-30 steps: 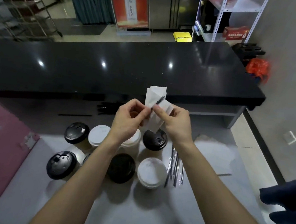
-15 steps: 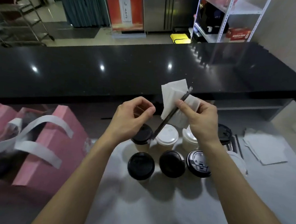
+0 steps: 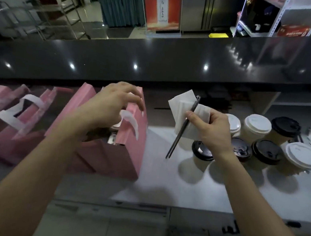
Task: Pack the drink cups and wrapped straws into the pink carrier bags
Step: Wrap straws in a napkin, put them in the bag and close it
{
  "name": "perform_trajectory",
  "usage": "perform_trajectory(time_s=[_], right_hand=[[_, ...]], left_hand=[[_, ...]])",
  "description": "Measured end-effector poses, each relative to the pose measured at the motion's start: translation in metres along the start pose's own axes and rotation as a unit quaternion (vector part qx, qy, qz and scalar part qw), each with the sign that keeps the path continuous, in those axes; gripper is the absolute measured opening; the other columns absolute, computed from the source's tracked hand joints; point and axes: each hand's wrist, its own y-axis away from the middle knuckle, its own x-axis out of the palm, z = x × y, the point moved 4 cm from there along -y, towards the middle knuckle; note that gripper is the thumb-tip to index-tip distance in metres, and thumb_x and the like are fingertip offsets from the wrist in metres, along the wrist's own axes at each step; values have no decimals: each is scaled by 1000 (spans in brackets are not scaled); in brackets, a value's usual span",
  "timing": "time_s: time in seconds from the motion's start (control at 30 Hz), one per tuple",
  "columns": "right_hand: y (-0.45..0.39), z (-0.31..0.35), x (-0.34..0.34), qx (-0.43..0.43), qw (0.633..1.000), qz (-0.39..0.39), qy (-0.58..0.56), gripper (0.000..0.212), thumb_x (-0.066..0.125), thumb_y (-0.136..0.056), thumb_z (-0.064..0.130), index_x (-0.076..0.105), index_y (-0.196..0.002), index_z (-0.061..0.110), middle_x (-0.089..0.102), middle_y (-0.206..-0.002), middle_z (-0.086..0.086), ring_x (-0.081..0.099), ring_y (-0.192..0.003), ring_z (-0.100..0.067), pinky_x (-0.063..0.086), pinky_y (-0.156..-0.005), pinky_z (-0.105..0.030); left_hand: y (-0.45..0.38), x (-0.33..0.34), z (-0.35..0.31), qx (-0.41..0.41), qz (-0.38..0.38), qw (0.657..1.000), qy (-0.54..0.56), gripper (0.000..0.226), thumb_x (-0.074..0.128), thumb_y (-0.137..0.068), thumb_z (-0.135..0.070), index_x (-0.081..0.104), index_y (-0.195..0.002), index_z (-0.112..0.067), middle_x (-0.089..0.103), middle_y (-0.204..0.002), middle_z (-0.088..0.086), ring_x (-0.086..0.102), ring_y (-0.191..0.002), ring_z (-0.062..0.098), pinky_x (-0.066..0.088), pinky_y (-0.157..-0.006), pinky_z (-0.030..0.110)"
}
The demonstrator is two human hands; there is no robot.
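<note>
Straw and napkin were up in the right hand, with the left over the pink bag.

The right hand [image 3: 210,129] pinched a wrapped straw [image 3: 183,126] against a folded white napkin [image 3: 185,111], fingers curled round both, above the grey counter [image 3: 163,185]. The left hand [image 3: 110,106] hovered over the nearest pink carrier bag [image 3: 124,153], fingers spread and loosely bent, gripping nothing. Lidded drink cups [image 3: 257,127] stood clustered right of the straw; more pink bags [image 3: 8,115] sat further left.
</note>
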Motion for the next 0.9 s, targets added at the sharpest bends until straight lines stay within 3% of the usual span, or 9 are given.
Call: perform_trajectory(time_s=[0.1, 0.17, 0.3, 0.37, 0.47, 0.63, 0.77, 0.83, 0.9], right_hand=[[13, 3, 21, 4, 1000, -10, 6, 14, 86, -92, 25, 79, -81, 24, 74, -76, 12, 62, -70, -5, 49, -63, -20], [13, 8, 30, -3, 1000, -15, 27, 12, 86, -91, 29, 79, -82, 28, 74, -76, 13, 64, -70, -3, 50, -62, -18], [-2, 28, 36, -27, 997, -54, 58, 6, 84, -92, 34, 80, -88, 32, 77, -81, 12, 68, -76, -4, 54, -66, -24], [-13, 42, 34, -55, 992, -88, 72, 6, 83, -93, 34, 79, -89, 31, 77, -82, 14, 68, -77, -3, 55, -68, -24], [-25, 64, 30, -97, 978, -158, 98, 11, 81, -92, 34, 75, -84, 31, 72, -77, 19, 64, -72, 1, 51, -65, -20], [-33, 92, 29, -150, 957, -226, 105, 17, 79, -96, 32, 74, -90, 17, 69, -75, 17, 62, -73, -2, 52, -67, -24], [-38, 112, 38, -178, 954, -224, 89, 12, 78, -98, 29, 72, -92, 20, 68, -76, 20, 62, -73, -1, 51, -68, -21], [-43, 119, 44, -183, 957, -211, 73, 13, 78, -98, 30, 73, -93, 19, 70, -78, 19, 64, -75, -1, 53, -69, -22], [-48, 123, 52, -180, 964, -194, 41, 14, 79, -98, 32, 74, -92, 21, 73, -81, 15, 67, -79, -5, 56, -72, -26]], left_hand=[[-10, 24, 20, 82, 95, 980, -153, 82, 70, -86, 5, 59, -148, -47, 19, -180, -6, -1, -169, 15, -9, -135, 43], [-23, 33, 28, 142, 86, 965, -202, 70, 65, -93, -1, 60, -149, -42, 19, -181, -3, -4, -169, 18, -14, -133, 37], [-60, 29, 46, 166, 50, 971, -165, 35, 67, -97, -19, 74, -125, -38, 63, -151, -13, 28, -164, 12, 2, -136, 40], [-78, 24, 53, 157, 40, 980, -112, 20, 68, -97, -28, 77, -114, -35, 75, -125, -11, 56, -143, 16, 19, -133, 43], [-99, 22, 66, 113, 37, 992, -50, 10, 65, -102, -42, 73, -103, -36, 74, -96, -10, 70, -102, 22, 55, -92, 45], [-128, 26, 85, 65, 14, 997, 43, 29, 70, -100, -58, 66, -80, -38, 66, -76, -9, 64, -75, 12, 51, -68, 39], [-151, 27, 83, 44, 21, 994, 97, 32, 81, -90, -61, 75, -81, -31, 71, -79, -5, 69, -82, 18, 58, -72, 40], [-158, 26, 83, 43, 66, 990, 119, 29, 88, -85, -58, 77, -100, -36, 74, -96, -11, 70, -96, 13, 58, -81, 34], [-156, 21, 88, 49, 106, 986, 121, 55, 93, -78, -56, 69, -125, -40, 66, -119, -15, 63, -111, 10, 54, -93, 32]])
